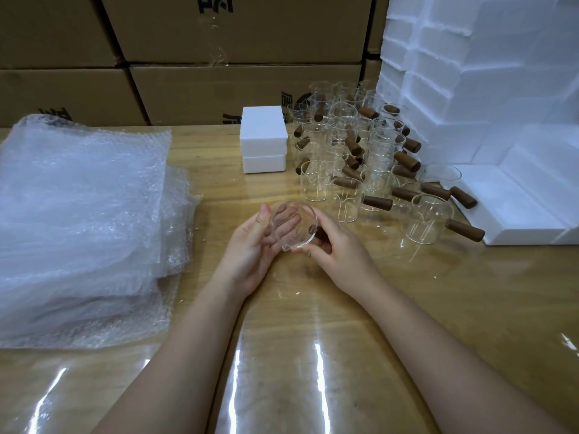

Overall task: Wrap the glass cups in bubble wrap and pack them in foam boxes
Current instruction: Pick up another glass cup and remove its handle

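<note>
- My left hand: holds the glass cup from the left, with my thumb along the rim and my fingers showing through the clear wall.
- My right hand: fingers curled round the cup's brown wooden handle on the right side.
- Glass cup: held between both hands just above the middle of the wooden table, tilted so that its mouth faces me, pouring lip lowest.
- Bubble wrap: a thick stack of sheets on the table at my left, well apart from the cup.
- Waiting cups: a dense group of upright glass cups with wooden handles, beyond my right hand.
- Small foam boxes: two white ones stacked, just left of the waiting cups.
- Foam stack: a tall white pile at the far right, touching the table.
- Cardboard cartons: stacked behind the table.
</note>
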`<state>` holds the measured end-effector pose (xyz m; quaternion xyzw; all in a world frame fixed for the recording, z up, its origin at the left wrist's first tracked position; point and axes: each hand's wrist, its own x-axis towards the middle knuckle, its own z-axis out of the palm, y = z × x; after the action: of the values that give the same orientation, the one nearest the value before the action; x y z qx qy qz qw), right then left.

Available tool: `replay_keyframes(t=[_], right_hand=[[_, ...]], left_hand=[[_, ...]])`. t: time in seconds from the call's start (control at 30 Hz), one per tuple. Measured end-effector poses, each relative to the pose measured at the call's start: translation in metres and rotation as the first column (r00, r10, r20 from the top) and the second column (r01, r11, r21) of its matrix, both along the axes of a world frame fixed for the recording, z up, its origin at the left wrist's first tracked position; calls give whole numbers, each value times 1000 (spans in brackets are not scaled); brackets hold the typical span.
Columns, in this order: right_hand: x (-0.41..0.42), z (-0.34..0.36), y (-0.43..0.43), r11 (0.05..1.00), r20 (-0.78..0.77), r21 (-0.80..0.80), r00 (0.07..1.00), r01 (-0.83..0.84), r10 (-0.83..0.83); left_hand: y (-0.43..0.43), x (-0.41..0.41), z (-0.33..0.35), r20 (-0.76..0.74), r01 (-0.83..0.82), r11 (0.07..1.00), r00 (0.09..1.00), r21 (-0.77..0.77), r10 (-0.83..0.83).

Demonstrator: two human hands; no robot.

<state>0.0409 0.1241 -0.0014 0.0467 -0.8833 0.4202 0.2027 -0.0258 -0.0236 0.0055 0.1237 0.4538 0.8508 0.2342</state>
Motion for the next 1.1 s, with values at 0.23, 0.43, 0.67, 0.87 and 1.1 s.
replay_keyframes(t=[0.23,0.43,0.67,0.87,1.1], right_hand=[[3,-3,2,998,10,-61,999,32,-31],[5,-2,0,996,-17,-87,999,-33,32],[2,0,0,998,-221,26,974,61,-54],[5,2,-2,997,-259,67,965,47,-28],[6,1,-3,992,-252,125,968,26,6]], left_hand=[[1,-1,-2,-49,43,997,998,-70,-47],[1,1,-1,-28,73,990,997,-120,-77],[4,1,-2,9,-78,989,997,-123,80],[5,-2,-3,60,-157,984,985,-87,163],[6,-1,-1,108,-165,982,979,-93,174]])
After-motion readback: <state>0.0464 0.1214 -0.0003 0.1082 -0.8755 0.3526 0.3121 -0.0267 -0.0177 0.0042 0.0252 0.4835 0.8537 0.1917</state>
